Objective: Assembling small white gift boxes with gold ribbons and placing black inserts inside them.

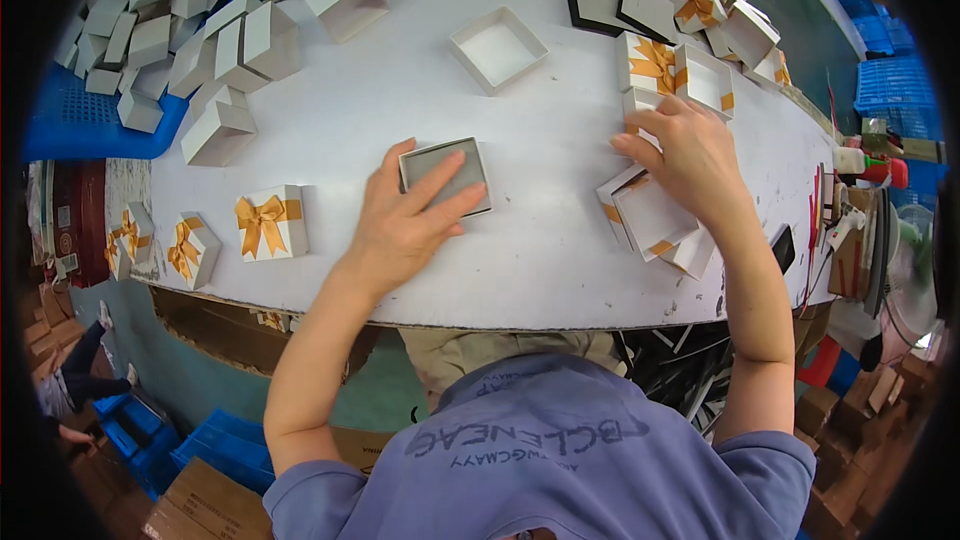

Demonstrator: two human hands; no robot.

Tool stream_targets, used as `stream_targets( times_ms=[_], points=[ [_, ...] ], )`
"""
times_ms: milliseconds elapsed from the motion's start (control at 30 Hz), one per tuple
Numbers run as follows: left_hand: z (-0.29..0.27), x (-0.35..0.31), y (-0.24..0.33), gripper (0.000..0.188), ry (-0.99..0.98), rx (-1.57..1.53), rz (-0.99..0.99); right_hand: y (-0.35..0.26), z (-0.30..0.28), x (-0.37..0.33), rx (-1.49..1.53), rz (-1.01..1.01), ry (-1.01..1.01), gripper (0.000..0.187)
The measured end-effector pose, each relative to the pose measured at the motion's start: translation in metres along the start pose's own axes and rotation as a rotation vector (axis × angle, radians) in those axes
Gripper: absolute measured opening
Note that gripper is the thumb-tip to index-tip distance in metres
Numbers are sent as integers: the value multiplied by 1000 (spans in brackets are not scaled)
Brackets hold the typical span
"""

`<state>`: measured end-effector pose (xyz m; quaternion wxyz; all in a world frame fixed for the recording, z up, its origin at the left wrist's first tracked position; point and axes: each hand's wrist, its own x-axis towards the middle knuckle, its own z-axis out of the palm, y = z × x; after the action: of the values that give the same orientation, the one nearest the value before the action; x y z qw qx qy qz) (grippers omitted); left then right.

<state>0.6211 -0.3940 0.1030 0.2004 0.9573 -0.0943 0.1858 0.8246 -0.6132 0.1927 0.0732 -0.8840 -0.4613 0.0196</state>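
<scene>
My left hand (405,220) lies flat on a small open box base with a grey insert (443,172), fingers spread over its near edge. My right hand (685,155) reaches over a cluster of white lids trimmed in gold ribbon, its fingertips touching a white lid (638,102) at the far side; whether it grips it I cannot tell. Just under the right wrist lies an upturned white lid with gold ribbon edges (648,215). Both hands rest on a white table (400,100).
An empty white box base (498,48) sits farther back. Finished white boxes with gold bows (268,223) stand at the left edge. A heap of plain white boxes (190,30) fills the far left, more bow lids (700,0) the far right. Blue crates (215,450) below.
</scene>
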Motion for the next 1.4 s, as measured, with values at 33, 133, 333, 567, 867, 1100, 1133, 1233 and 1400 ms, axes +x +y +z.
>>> stream_targets(
  times_ms=[33,133,333,567,867,1100,1133,1233,1400],
  points=[
    [-13,5,5,46,-83,41,-68,9,2,2,44,93,-174,24],
    [-31,14,8,48,-239,71,-62,10,7,10,125,33,-199,28],
    [11,9,-6,93,194,-491,-119,-38,21,37,1719,335,-331,25],
    [19,18,-9,105,12,-714,-264,-73,56,12,525,-112,-8,21],
    [9,23,-10,108,20,-451,-121,-71,41,18,397,-293,-80,48],
    [19,15,-21,112,94,-511,-41,-57,35,17,453,-312,-51,84],
    [18,18,-18,112,59,-545,-52,-61,38,17,394,-312,-112,85],
    [19,15,-20,110,193,-630,40,-80,33,9,266,-441,-190,86],
    [-2,17,-1,103,-19,-318,-54,-79,48,-11,91,-469,-110,89]
  ],
)
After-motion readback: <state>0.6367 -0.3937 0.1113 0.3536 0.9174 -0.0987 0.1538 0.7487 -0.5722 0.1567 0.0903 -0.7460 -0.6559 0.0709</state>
